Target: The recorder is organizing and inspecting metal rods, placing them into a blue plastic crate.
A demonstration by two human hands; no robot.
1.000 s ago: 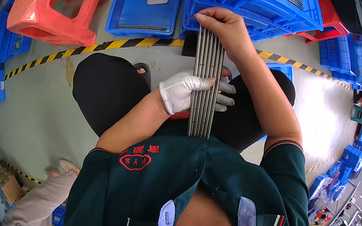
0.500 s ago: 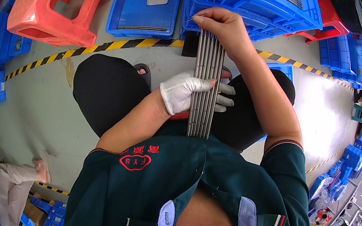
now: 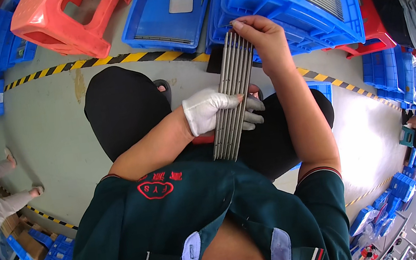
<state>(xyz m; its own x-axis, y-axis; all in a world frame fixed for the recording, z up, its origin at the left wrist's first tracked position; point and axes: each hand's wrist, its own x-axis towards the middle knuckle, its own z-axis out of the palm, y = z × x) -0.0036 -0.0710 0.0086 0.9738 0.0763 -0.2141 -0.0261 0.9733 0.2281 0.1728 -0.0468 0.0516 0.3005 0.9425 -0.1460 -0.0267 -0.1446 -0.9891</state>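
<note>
A row of slim grey metal rods, side by side, slants up and away from my lap. My left hand, in a white glove with bare thumb tip, is closed around the rods about midway along them. At their far end is my bare right hand, its thumb and forefinger pinched on a thin pin-like piece, mostly hidden by the fingertips. That hand is just beyond the rod ends; whether it touches them is unclear.
Ahead stands a blue crate stacked with rods. Left of it are a shallow blue bin with some rods and paper, and a red stool. Striped tape crosses the floor. A person's legs show far left.
The rods have tilted slightly, and my right hand has shifted a little nearer and right. The person at the far left has stepped further toward the edge. My left grip is unchanged.
</note>
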